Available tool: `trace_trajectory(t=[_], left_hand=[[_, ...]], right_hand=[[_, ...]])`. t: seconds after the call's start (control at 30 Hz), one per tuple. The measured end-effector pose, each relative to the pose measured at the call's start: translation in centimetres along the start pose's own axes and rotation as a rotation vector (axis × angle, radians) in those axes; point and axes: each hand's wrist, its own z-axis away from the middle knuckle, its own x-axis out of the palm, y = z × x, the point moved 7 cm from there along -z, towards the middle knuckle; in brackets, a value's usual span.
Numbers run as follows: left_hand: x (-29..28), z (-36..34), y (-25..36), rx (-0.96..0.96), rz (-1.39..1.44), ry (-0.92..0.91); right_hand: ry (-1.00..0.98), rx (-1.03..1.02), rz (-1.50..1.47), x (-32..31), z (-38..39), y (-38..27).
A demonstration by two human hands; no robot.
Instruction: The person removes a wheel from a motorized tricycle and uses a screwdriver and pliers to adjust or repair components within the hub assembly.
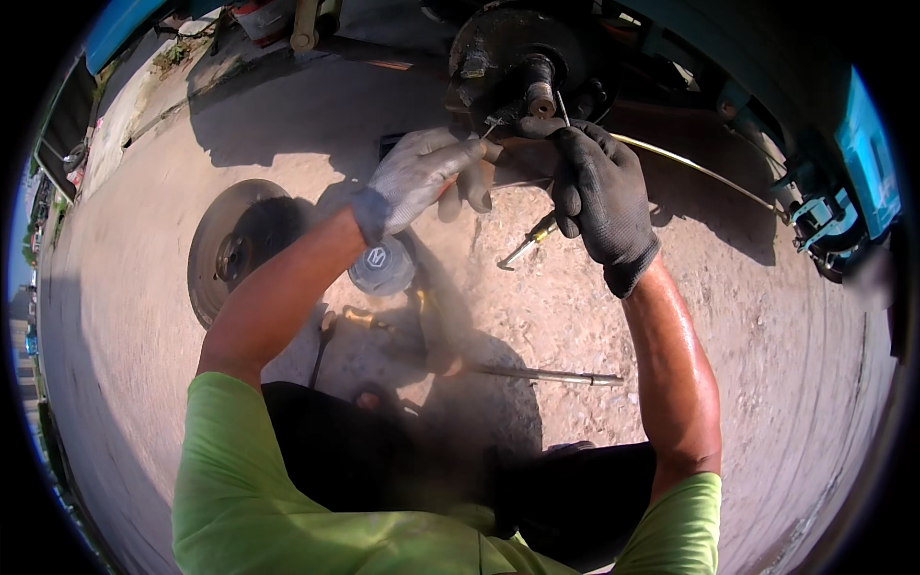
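Dark hub (503,43); R hand (602,187) just below-R, L hand (417,182) below-L; grey cap (385,276) further below-L, pale emblem (377,257), no readable txt; thin metal rod (563,108) pinched in R fingers (nearer hand), axis approx up-down, tip by hub's spindle (540,88); L fingers seem to pinch a thin piece (491,126), ID unclear.

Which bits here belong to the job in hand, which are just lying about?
Likely the job:
- thin piece in left grip
- rod in right grip
- hub

Lying about, for now:
- disc
- grey cap
- yellow-handled tool beside right grip
- bar
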Motion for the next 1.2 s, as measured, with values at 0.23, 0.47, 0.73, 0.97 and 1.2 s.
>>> trace_trajectory(t=[0.23,0.47,0.73,0.97,1.2], left_hand=[[0.0,-0.7,-1.1,-0.074,0.023,0.023],[-1.6,-1.3,-3.0,0.023,-0.086,0.023],[0.0,-0.9,-1.6,-0.068,0.068,-0.011],[0.2,-0.8,-1.2,-0.047,0.017,0.034],[-0.3,-1.1,-2.0,-0.016,-0.053,0.032]], right_hand=[[-0.113,-0.121,0.119,0.1,0.1,-0.9],[-0.199,0.181,-0.732,1.9,0.1,0.7],[-0.007,0.300,-0.816,3.2,0.0,-0.3],[0.095,-0.004,-0.280,1.8,-0.6,0.1],[0.058,0.089,-0.208,1.5,-0.5,0.0]])
